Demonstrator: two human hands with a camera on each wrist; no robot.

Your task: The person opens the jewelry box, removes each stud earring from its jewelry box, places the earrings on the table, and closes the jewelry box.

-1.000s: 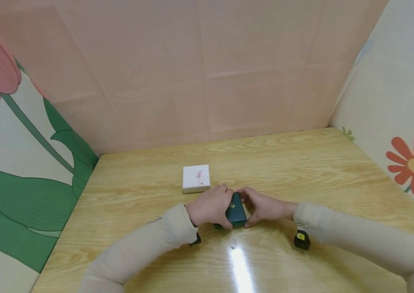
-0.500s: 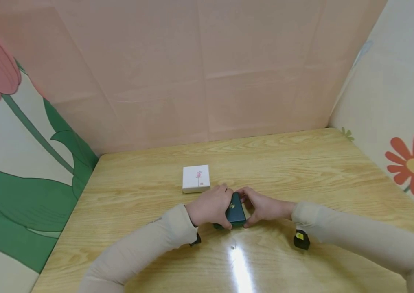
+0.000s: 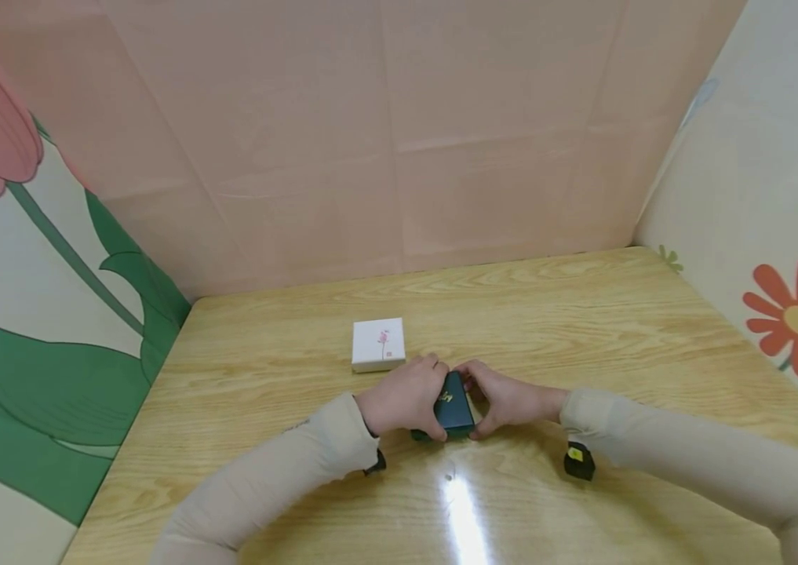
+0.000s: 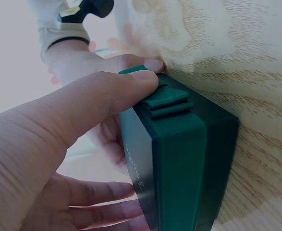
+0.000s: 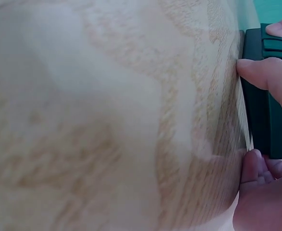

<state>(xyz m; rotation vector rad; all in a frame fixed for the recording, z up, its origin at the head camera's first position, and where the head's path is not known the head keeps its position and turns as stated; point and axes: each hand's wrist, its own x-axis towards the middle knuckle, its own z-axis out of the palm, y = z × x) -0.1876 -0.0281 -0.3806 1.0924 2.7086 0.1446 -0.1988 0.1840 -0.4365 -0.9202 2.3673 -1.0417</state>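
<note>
A small dark green box (image 3: 454, 408) with gold lettering on its top rests on the table between the two hands. My left hand (image 3: 404, 399) holds it from the left. In the left wrist view its thumb presses by the folded green ribbon bow (image 4: 168, 102) on one side, and its fingers touch the lettered face. From the right, my right hand (image 3: 510, 400) grips the box's lower part, thumb at the near side and fingers at the far side. The right wrist view shows its thumb (image 5: 262, 72) against the box's base. Whatever is inside is hidden.
Just behind the left hand stands a white box (image 3: 366, 343) with a pink flower print. The wooden table (image 3: 547, 314) meets a pink backdrop (image 3: 300, 157) at its far edge. Flower-printed sheets rise on both sides. Glare lies on the near tabletop.
Both hands keep their hold on the green box, which stays in place. The right wrist has shifted very slightly to the left.
</note>
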